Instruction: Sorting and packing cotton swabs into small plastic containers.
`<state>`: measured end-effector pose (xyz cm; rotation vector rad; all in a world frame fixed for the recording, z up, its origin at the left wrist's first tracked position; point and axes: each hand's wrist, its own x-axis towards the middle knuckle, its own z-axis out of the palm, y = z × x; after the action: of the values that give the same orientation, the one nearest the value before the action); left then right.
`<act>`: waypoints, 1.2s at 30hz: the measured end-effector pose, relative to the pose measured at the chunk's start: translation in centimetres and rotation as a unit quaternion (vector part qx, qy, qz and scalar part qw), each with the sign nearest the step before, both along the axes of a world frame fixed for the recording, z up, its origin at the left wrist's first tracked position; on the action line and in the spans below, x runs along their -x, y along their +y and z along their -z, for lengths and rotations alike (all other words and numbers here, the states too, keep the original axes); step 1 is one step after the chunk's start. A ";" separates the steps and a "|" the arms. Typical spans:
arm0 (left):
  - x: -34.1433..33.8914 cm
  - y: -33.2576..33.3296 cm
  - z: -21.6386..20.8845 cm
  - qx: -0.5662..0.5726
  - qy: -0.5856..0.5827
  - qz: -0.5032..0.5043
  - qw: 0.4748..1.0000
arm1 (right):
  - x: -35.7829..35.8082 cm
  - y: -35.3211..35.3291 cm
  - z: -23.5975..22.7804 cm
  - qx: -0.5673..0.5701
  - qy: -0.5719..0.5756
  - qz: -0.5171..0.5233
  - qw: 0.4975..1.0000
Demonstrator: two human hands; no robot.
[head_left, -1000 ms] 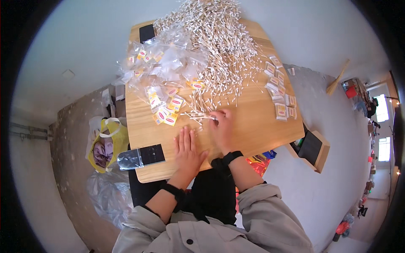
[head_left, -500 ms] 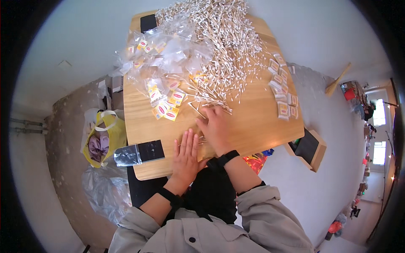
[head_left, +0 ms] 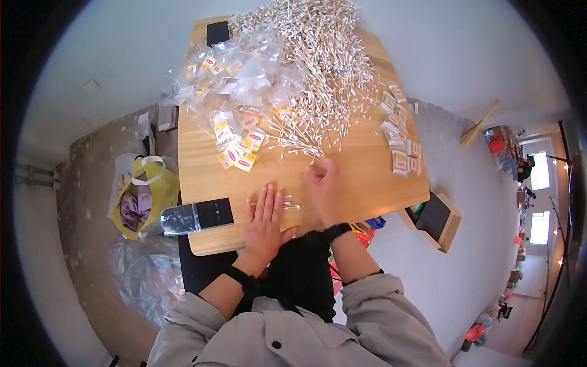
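My left hand (head_left: 263, 217) lies flat near the table's front edge, fingers stretched out. It rests over a few loose cotton swabs (head_left: 291, 206), whose white tips stick out to its right. To the right, my right hand (head_left: 325, 189) has its fingers curled in a pinch, with a cotton swab apparently at the fingertips; motion blurs them. Just beyond lies the near edge of a large heap of cotton swabs (head_left: 330, 79). Left of the heap are clear plastic bags (head_left: 257, 76) and several yellow-and-white printed cards (head_left: 244, 161).
Small packed bundles (head_left: 400, 162) line the table's right side. A black pad with a clear bag (head_left: 215, 213) sits at the front left corner, another black pad (head_left: 217, 34) at the back left. A yellow bag (head_left: 165, 189) and an open cardboard box (head_left: 449, 229) stand beside the wooden table (head_left: 367, 189).
My right hand has drawn back from the heap's edge and slightly right, fingers now curled. My left hand stays flat, and more of the swabs beside it show.
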<state>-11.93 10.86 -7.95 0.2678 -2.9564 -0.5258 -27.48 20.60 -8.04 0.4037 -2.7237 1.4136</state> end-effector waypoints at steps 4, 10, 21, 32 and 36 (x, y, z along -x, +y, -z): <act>0.1 0.2 -0.3 -0.006 0.010 0.004 1.000 | 4.3 -0.4 0.7 -0.160 0.229 0.090 0.956; -0.2 0.1 0.0 -0.009 0.006 0.024 1.000 | 6.7 0.3 0.7 -0.072 -0.097 -0.029 0.992; -0.1 0.0 0.2 0.002 0.022 0.026 0.999 | 8.1 3.3 1.9 0.350 -0.279 0.106 0.888; 0.0 0.0 0.0 0.002 0.026 0.019 0.999 | 0.2 -0.2 -0.5 -0.065 0.094 -0.241 0.964; 0.0 0.1 -0.1 0.002 0.015 0.020 1.000 | -0.5 0.4 -0.9 -0.008 -0.022 -0.271 0.962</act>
<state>-11.89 10.94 -7.86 0.1990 -2.9386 -0.5243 -27.01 21.00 -7.14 1.2076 -2.7816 1.5055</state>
